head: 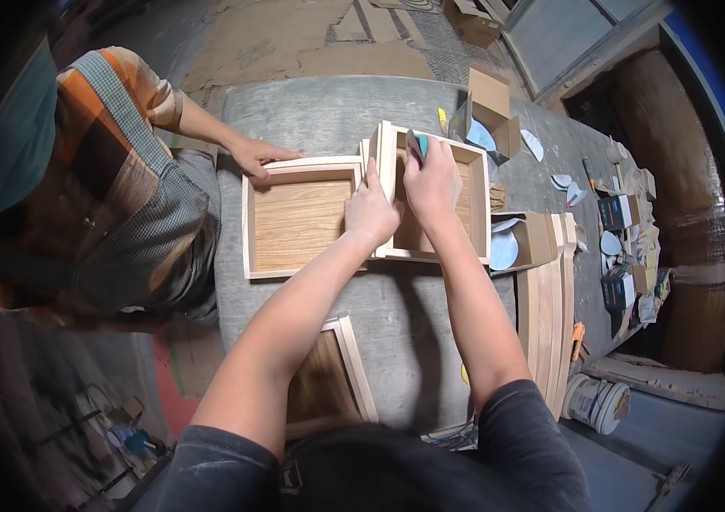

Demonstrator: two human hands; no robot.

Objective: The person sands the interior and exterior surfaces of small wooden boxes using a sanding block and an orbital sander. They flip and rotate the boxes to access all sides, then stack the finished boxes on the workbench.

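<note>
Two shallow wooden drawer boxes lie side by side on a grey worktable. My left hand (372, 214) rests on the adjoining sides between the left wooden drawer box (298, 221) and the right wooden drawer box (479, 192), its index finger extended along the wood. In my right hand (434, 182) is a flat tool with a teal part (423, 146), perhaps a putty knife or sanding pad, held inside the right box near its left wall. The tool's working end is partly hidden. A co-worker's hand (260, 155) touches the left box's far left corner.
A third wooden box (353, 365) lies nearer me, partly under my left forearm. To the right are open cardboard boxes (538, 240) with pale blue sanding discs (503, 248), stacked wooden strips (545, 307) and a white bucket (594, 403). A co-worker (138, 192) stands at the left edge.
</note>
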